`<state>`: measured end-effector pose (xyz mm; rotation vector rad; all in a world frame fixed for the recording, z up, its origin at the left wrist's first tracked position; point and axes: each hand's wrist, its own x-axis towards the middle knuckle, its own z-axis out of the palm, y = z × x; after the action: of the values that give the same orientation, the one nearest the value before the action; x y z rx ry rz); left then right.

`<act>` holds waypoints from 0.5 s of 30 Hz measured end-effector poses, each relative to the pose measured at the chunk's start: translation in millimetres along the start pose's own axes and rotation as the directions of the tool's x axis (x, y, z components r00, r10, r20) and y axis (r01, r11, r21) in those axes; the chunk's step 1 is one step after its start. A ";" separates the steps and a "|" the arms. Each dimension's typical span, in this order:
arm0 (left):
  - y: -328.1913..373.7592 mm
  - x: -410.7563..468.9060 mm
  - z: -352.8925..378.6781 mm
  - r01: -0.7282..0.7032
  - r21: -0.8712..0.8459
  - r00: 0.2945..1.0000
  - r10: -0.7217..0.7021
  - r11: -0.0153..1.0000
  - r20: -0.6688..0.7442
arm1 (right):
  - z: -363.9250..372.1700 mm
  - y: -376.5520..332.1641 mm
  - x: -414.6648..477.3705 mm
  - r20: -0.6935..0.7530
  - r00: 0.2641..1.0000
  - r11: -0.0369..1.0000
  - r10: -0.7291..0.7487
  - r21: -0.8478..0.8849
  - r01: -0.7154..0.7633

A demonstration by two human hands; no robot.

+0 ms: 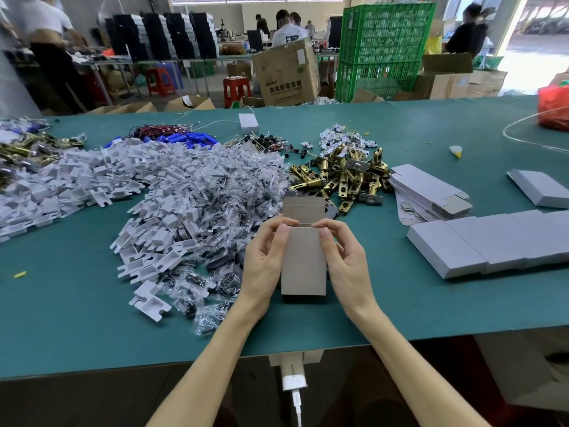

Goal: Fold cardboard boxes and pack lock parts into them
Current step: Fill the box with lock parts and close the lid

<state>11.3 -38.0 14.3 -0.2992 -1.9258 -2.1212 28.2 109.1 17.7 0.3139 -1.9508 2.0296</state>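
Note:
A small grey cardboard box (303, 263) stands upright on the green table (77, 318), its top flap (303, 208) raised. My left hand (266, 260) grips its left side, the thumb near the top edge. On the other side my right hand (345, 260) holds it, fingers curled over the top opening. Brass latch parts (345, 177) lie in a heap just behind the box. A stack of flat unfolded boxes (428, 192) sits to the right of the latches. Folded closed boxes (492, 241) lie in a row at the right.
White plastic inserts (129, 186) and small bags of screws (221, 192) cover the table's left and middle. Blue cylinders and wired parts (184, 138) lie further back. A red bag (554, 106) sits at the far right. People, green crates (381, 47) and cartons stand beyond the table.

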 end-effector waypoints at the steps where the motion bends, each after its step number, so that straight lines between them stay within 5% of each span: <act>1: 0.3 5.0 0.2 0.018 0.011 0.999 -0.017 1.000 -0.027 | 1.1 1.7 -0.2 -0.016 1.000 1.000 0.003 0.010 -0.003; 15: 11.5 21.3 7.9 0.079 -0.214 0.995 -0.065 0.974 0.070 | 0.3 4.9 1.6 -0.029 0.999 0.997 0.046 0.064 -0.044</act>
<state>-5.2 -32.3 32.8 -0.3470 -1.7638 -2.4015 24.9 108.8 13.7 0.2536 -1.8948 2.1149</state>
